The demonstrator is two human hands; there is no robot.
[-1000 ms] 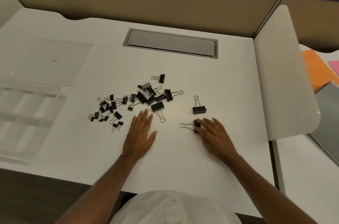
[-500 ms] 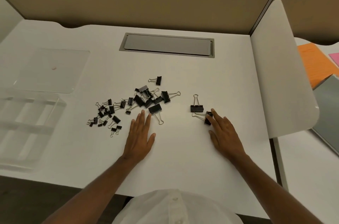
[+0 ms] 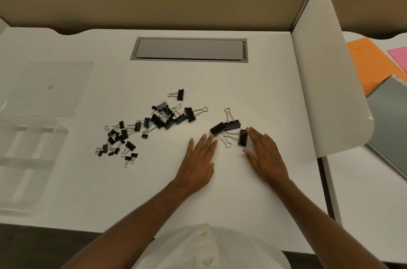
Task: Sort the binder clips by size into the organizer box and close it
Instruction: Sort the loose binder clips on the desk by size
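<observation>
While flat on the white surface, left hand open, fingers straight, fingertips touching one large binder clip; right hand open, fingers against another large clip. Remaining binder clips scattered mid-surface. Clear organizer box far left, lid open behind it.

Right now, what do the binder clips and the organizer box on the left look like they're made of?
Binder clips: matte black bodies, likely painted sheet metal, with thin shiny silver wire handles, probably steel. Organizer box: clear, see-through walls and dividers with the white desk showing through; looks like hard transparent plastic, possibly acrylic.
</observation>
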